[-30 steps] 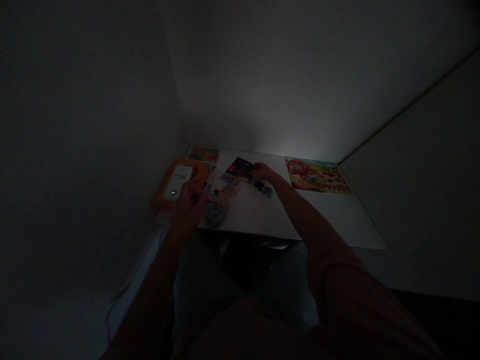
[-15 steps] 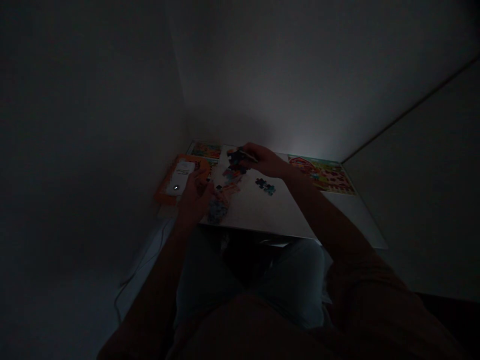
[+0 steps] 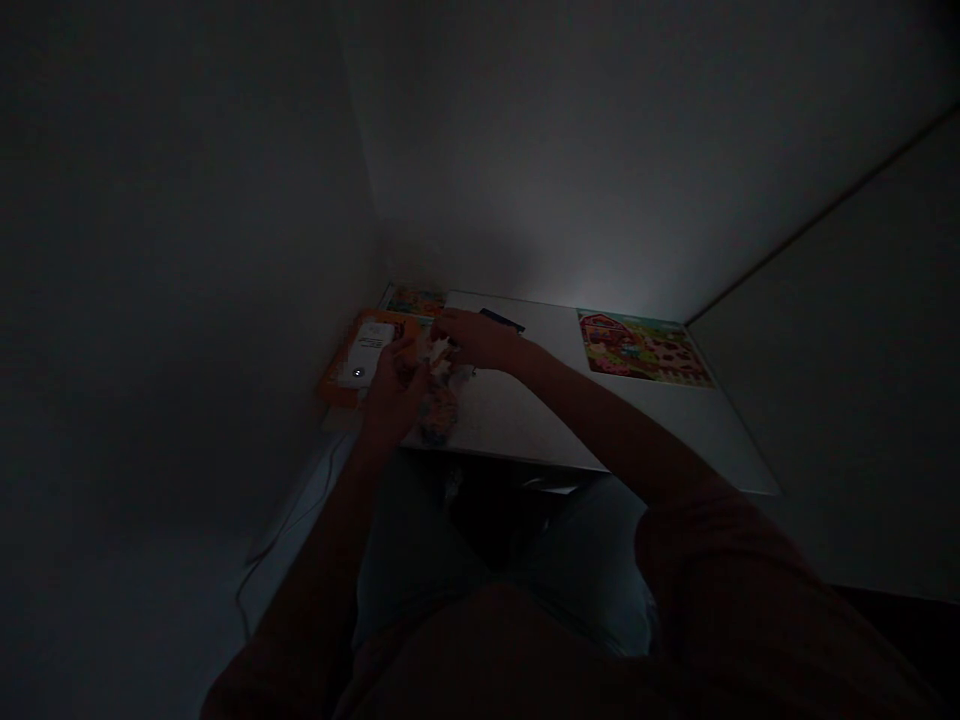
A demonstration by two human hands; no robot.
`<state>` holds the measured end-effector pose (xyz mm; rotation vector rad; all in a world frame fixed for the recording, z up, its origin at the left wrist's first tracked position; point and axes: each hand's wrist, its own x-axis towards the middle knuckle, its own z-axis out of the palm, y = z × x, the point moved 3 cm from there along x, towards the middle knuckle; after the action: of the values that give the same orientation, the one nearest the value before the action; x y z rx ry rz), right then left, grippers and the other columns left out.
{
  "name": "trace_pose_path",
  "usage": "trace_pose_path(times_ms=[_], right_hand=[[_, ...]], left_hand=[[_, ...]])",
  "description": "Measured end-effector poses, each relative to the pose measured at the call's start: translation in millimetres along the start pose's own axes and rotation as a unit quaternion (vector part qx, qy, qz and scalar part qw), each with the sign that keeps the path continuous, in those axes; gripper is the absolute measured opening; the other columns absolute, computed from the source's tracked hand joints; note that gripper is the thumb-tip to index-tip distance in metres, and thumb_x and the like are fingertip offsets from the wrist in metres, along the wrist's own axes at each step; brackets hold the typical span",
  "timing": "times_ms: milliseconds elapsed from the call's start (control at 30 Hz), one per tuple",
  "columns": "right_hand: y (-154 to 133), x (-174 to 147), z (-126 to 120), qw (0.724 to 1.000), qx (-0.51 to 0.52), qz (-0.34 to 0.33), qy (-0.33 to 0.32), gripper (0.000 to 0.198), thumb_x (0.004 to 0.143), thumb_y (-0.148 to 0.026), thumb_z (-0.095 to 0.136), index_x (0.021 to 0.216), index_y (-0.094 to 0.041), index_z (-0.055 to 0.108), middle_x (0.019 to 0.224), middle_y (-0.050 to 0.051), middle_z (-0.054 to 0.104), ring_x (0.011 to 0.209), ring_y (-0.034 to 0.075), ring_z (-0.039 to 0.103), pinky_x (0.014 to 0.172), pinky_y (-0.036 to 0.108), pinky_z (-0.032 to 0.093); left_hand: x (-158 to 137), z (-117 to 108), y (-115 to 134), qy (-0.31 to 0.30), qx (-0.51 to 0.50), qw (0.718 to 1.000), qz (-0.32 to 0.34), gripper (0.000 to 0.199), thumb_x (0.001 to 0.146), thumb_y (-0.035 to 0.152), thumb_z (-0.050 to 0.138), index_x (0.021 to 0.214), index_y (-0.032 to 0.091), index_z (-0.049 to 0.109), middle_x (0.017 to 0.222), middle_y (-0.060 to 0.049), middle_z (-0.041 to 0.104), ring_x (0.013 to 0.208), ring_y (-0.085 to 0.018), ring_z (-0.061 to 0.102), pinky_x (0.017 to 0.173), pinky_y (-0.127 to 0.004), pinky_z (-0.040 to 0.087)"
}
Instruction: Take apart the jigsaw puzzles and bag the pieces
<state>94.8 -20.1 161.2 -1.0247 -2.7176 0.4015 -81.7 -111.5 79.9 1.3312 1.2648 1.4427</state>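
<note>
In the dim head view, my left hand (image 3: pixel 396 392) is closed at the mouth of a clear plastic bag (image 3: pixel 439 412) that holds jigsaw pieces. My right hand (image 3: pixel 478 338) reaches over from the right, its fingers bent down around pale jigsaw pieces (image 3: pixel 439 354) at the top of the bag. Both hands are close together above the left part of the white table (image 3: pixel 540 415). Poor light and blur hide the fingertips. Just behind my right hand lies a dark flat thing (image 3: pixel 502 320) whose kind I cannot make out.
An orange tray (image 3: pixel 330 388) with a white printed card (image 3: pixel 367 352) stands left of my left hand. A colourful farm picture (image 3: pixel 645 350) lies at the back right, another picture (image 3: pixel 416 301) at the back left. Walls rise behind the table; a cable (image 3: pixel 259 555) hangs at the left.
My right hand has moved left and down, bringing jigsaw pieces to the bag beside my left hand. The joined pieces in mid-table no longer show there. My left hand has hardly moved.
</note>
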Motion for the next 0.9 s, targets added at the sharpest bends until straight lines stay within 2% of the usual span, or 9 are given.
trace_pose_path(times_ms=[133, 233, 367, 467, 633, 733, 767, 833, 900], right_hand=[[-0.7, 9.5, 1.1, 0.997, 0.061, -0.044, -0.017, 0.045, 0.086, -0.016, 0.093, 0.127, -0.018, 0.075, 0.125, 0.011, 0.078, 0.112, 0.026, 0.072, 0.101, 0.038, 0.058], [4.5, 16.7, 14.8, 0.983, 0.163, -0.072, 0.035, 0.051, 0.09, -0.024, 0.09, 0.137, -0.017, 0.069, 0.13, 0.012, 0.074, 0.114, 0.025, 0.07, 0.108, 0.042, 0.059], [18.2, 21.1, 39.9, 0.942, 0.321, -0.056, 0.086, 0.061, 0.092, -0.027, 0.084, 0.146, -0.019, 0.057, 0.153, 0.018, 0.062, 0.132, 0.025, 0.068, 0.116, 0.045, 0.061], [31.5, 13.7, 40.5, 0.915, 0.392, -0.036, 0.09, 0.055, 0.099, -0.033, 0.078, 0.148, -0.024, 0.054, 0.157, 0.015, 0.062, 0.134, 0.023, 0.07, 0.115, 0.045, 0.064], [59.9, -31.5, 10.5, 0.931, 0.349, 0.037, 0.105, 0.041, 0.106, -0.049, 0.075, 0.139, -0.026, 0.067, 0.126, 0.008, 0.074, 0.102, 0.022, 0.074, 0.09, 0.041, 0.071], [63.9, -66.8, 2.8, 0.963, 0.258, 0.002, 0.077, 0.06, 0.088, -0.051, 0.097, 0.139, -0.027, 0.075, 0.144, 0.011, 0.067, 0.107, 0.022, 0.074, 0.093, 0.041, 0.07], [62.5, -77.0, 3.7, 0.974, 0.219, -0.01, 0.057, 0.059, 0.085, -0.049, 0.1, 0.135, -0.027, 0.078, 0.15, 0.012, 0.064, 0.111, 0.023, 0.074, 0.097, 0.041, 0.069], [56.9, -93.2, 7.0, 0.988, 0.15, -0.015, 0.025, 0.034, 0.093, -0.042, 0.094, 0.121, -0.026, 0.082, 0.15, 0.013, 0.066, 0.116, 0.024, 0.074, 0.103, 0.043, 0.066], [47.1, -104.7, 6.6, 0.993, 0.115, -0.01, 0.036, 0.013, 0.106, -0.037, 0.079, 0.112, -0.025, 0.082, 0.142, 0.012, 0.072, 0.118, 0.025, 0.073, 0.103, 0.043, 0.064]], left_hand=[[0.5, 1.3, 1.4, -0.005, 0.004, 1.0, 0.019, 0.053, 0.098, 0.04, 0.08, 0.144, 0.025, 0.059, 0.098, -0.002, 0.079, 0.089, -0.021, 0.081, 0.08, -0.036, 0.066], [-0.1, 0.9, 2.6, -0.002, 0.003, 1.0, 0.028, 0.053, 0.1, 0.044, 0.079, 0.146, 0.025, 0.059, 0.099, -0.002, 0.077, 0.088, -0.021, 0.079, 0.079, -0.036, 0.065], [-0.8, 0.7, 3.5, 0.008, -0.009, 1.0, 0.027, 0.054, 0.1, 0.047, 0.08, 0.146, 0.026, 0.06, 0.095, -0.001, 0.074, 0.085, -0.02, 0.076, 0.075, -0.034, 0.064], [-1.6, 0.3, 4.6, 0.006, -0.012, 1.0, 0.019, 0.055, 0.1, 0.046, 0.081, 0.146, 0.025, 0.06, 0.094, 0.0, 0.074, 0.082, -0.02, 0.076, 0.073, -0.033, 0.065], [-3.7, -1.9, 9.8, 0.007, -0.015, 1.0, 0.008, 0.053, 0.099, 0.04, 0.081, 0.147, 0.027, 0.061, 0.095, 0.0, 0.075, 0.085, -0.02, 0.077, 0.076, -0.036, 0.068], [-3.6, -0.7, 17.0, -0.001, -0.024, 0.999, 0.022, 0.05, 0.099, 0.041, 0.081, 0.145, 0.03, 0.063, 0.093, 0.001, 0.071, 0.086, -0.02, 0.077, 0.081, -0.038, 0.069], [-3.1, 0.3, 19.9, -0.01, -0.025, 0.999, 0.032, 0.049, 0.1, 0.042, 0.081, 0.144, 0.03, 0.064, 0.092, 0.002, 0.07, 0.085, -0.02, 0.077, 0.082, -0.038, 0.069], [-1.3, 1.4, 25.0, -0.023, -0.022, 0.998, 0.05, 0.048, 0.1, 0.044, 0.081, 0.143, 0.03, 0.065, 0.092, 0.002, 0.068, 0.082, -0.019, 0.075, 0.08, -0.037, 0.068], [1.0, 0.5, 28.3, -0.017, -0.015, 0.998, 0.066, 0.048, 0.099, 0.046, 0.082, 0.141, 0.029, 0.066, 0.093, 0.001, 0.068, 0.08, -0.018, 0.073, 0.077, -0.036, 0.066]])
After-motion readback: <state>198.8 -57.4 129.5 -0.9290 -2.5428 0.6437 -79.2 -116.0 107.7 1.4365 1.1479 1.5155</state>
